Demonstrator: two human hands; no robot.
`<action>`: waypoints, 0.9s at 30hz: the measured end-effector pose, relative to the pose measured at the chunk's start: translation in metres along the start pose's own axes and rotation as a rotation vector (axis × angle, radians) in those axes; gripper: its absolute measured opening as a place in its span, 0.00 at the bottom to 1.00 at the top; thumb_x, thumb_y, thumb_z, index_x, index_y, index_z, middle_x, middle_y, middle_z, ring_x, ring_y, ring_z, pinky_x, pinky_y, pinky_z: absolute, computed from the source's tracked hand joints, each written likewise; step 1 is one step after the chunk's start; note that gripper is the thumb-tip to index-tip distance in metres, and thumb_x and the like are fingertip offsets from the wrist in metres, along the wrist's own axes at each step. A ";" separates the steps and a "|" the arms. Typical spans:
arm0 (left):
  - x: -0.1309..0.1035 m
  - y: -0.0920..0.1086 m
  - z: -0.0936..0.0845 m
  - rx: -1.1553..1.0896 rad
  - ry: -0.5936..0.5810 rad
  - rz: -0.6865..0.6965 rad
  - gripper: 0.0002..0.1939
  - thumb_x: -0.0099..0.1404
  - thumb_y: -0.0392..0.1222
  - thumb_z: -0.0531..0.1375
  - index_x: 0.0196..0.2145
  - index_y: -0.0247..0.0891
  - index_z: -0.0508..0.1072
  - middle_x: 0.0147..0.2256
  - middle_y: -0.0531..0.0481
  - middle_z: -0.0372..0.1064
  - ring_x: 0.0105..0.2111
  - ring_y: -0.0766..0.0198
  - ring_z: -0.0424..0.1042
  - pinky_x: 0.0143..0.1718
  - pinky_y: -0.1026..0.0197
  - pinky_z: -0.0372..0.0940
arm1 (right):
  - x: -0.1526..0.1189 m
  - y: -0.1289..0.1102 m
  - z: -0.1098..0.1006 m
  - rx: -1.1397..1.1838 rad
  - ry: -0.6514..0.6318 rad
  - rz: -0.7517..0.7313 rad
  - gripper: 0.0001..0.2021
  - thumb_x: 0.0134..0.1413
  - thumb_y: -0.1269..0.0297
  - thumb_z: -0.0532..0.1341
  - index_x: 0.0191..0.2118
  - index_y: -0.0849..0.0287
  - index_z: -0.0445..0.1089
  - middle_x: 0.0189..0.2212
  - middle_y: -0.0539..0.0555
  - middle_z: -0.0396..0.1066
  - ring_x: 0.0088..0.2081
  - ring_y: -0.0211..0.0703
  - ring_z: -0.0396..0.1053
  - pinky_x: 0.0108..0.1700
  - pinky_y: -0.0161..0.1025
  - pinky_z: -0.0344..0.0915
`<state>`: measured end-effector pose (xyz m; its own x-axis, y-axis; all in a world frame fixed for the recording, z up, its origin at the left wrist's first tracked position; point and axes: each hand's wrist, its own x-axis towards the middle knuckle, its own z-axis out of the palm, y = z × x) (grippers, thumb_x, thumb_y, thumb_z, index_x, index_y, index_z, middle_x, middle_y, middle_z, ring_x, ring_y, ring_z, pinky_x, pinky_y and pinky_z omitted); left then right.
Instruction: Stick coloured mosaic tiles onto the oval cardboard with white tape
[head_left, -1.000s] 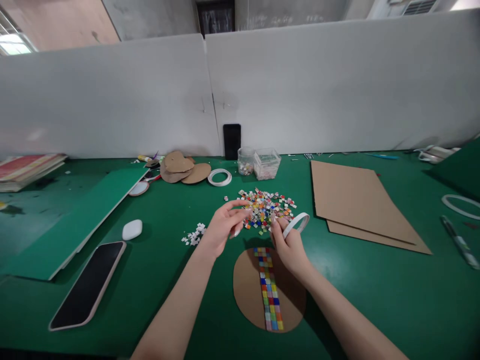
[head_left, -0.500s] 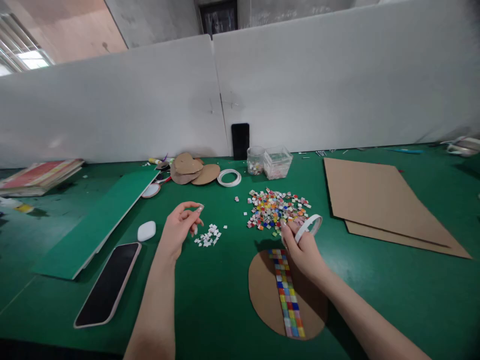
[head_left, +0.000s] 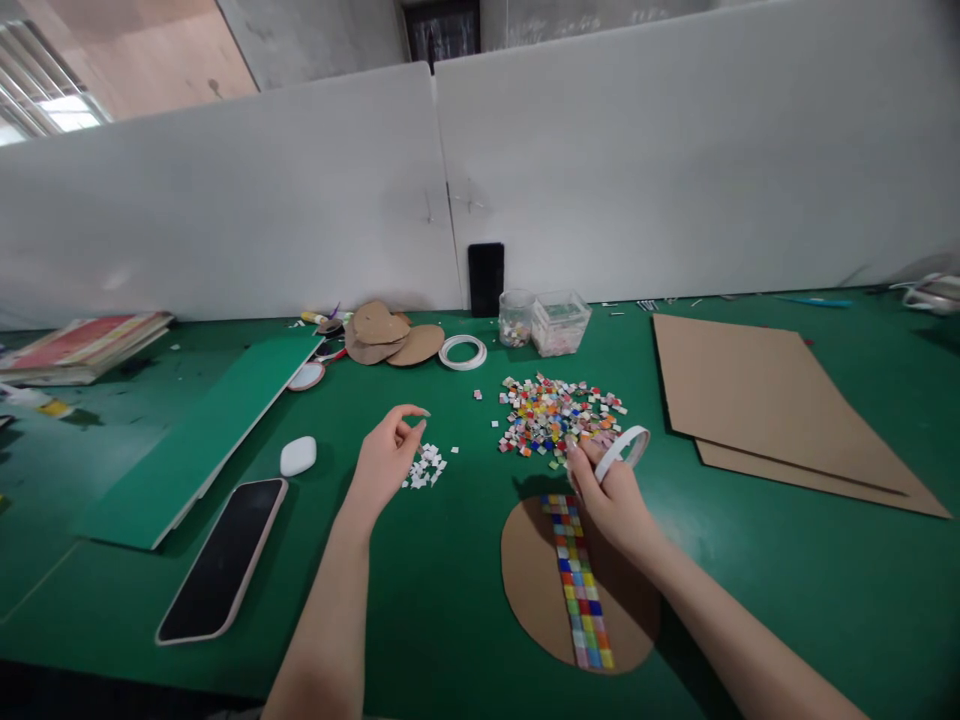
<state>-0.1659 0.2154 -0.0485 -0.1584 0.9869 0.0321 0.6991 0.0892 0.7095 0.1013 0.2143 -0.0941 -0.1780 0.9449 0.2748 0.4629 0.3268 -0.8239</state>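
Observation:
My left hand (head_left: 391, 458) hovers beside a small pile of white bits (head_left: 429, 466). Its fingers are loosely curled, thumb and index tips slightly apart, with nothing visible between them. In my right hand (head_left: 609, 492) is a narrow white roll of tape (head_left: 624, 452), a ring held at the fingers; what the fingertips pinch cannot be made out. This hand is over the upper right of a round cardboard piece (head_left: 529, 570) and near a heap of coloured mosaic tiles (head_left: 551, 412). Down the cardboard's middle runs a strip of coloured tiles (head_left: 579, 590), its top near my right hand.
At left lie a phone (head_left: 222, 560), a white case (head_left: 298, 456) and a green board (head_left: 202, 440). Behind are cardboard discs (head_left: 416, 345), a white ring roll (head_left: 463, 353), clear containers (head_left: 561, 325) and an upright phone (head_left: 486, 280). Cardboard sheets (head_left: 750, 385) lie at right.
My left hand has moved right, now partly covering the left side of the white bits. My right hand stays over the cardboard with the tape roll. The view has shifted slightly.

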 end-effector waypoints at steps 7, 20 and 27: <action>-0.002 0.000 0.004 0.063 -0.054 0.025 0.14 0.65 0.49 0.46 0.42 0.42 0.66 0.17 0.58 0.59 0.17 0.65 0.62 0.21 0.66 0.56 | 0.001 0.000 -0.001 -0.029 -0.002 -0.022 0.15 0.61 0.62 0.47 0.23 0.55 0.54 0.16 0.46 0.54 0.20 0.37 0.54 0.23 0.35 0.51; -0.004 0.003 0.007 0.131 -0.104 0.047 0.15 0.66 0.49 0.44 0.44 0.43 0.65 0.18 0.58 0.52 0.16 0.67 0.54 0.17 0.67 0.48 | 0.001 -0.002 -0.001 -0.022 -0.029 -0.005 0.14 0.61 0.61 0.46 0.24 0.55 0.54 0.17 0.46 0.56 0.20 0.38 0.55 0.23 0.35 0.52; -0.005 0.002 0.004 0.179 -0.145 0.057 0.16 0.67 0.48 0.43 0.44 0.43 0.65 0.22 0.55 0.57 0.18 0.68 0.56 0.18 0.66 0.48 | 0.000 -0.001 -0.002 -0.041 -0.041 0.007 0.13 0.61 0.62 0.46 0.25 0.55 0.55 0.17 0.46 0.55 0.20 0.38 0.55 0.23 0.35 0.52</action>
<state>-0.1610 0.2111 -0.0501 -0.0230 0.9989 -0.0421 0.8188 0.0430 0.5725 0.1025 0.2144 -0.0924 -0.2094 0.9460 0.2475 0.4997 0.3211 -0.8045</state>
